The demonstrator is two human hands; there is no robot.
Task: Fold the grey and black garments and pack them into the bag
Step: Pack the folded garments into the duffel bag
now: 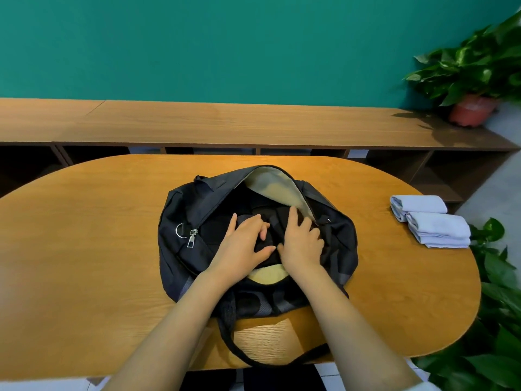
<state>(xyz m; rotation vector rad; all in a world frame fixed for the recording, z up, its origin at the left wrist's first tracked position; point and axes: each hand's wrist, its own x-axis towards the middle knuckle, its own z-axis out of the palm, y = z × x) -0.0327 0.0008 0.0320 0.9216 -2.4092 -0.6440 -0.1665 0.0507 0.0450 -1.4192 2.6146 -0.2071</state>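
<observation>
Black garment (275,221) sits inside the open bag (191,210), mid-table, directly under both hands. Left hand (244,245) grips a fold of it, fingers curled round the cloth. Right hand (301,241) lies flat on it w/ fingers spread, pressing down. Hands are side by side, thumbs nearly touching. Bag's zip mouth gapes wide, pale lining showing at the far side. The pieces left to pack — two folded grey garments (434,221) — lie at the right end of the table (84,249), well apart from the bag, long axes running roughly left-right. So they're off to the person's right & the right hand is nearer; prob. that one should reach across. Potted plant (473,108) stands on the shelf (225,122) behind.
</observation>
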